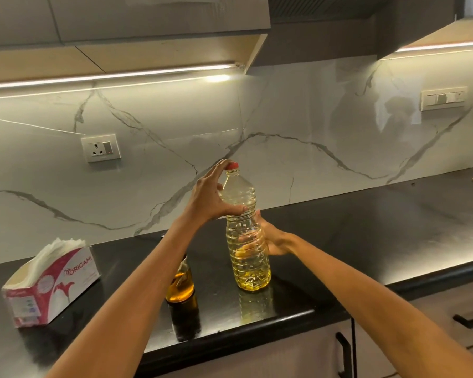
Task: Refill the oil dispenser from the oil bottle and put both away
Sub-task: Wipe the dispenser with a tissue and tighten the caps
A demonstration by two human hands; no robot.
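Oil bottle (pixel 246 241): one, both hands gripping; oil dispenser (pixel 180 285): one.

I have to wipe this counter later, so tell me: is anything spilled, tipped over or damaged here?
Nothing stands out. The oil bottle stands upright on the black counter with its red cap on, held by both hands; the oil dispenser stands upright beside it, partly hidden by the left arm. No spill shows.

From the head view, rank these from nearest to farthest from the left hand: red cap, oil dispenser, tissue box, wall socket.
From the left hand:
1. Red cap, at its fingertips, atop the oil bottle.
2. Oil dispenser, below, under the forearm.
3. Wall socket and tissue box, both left: too close to call.
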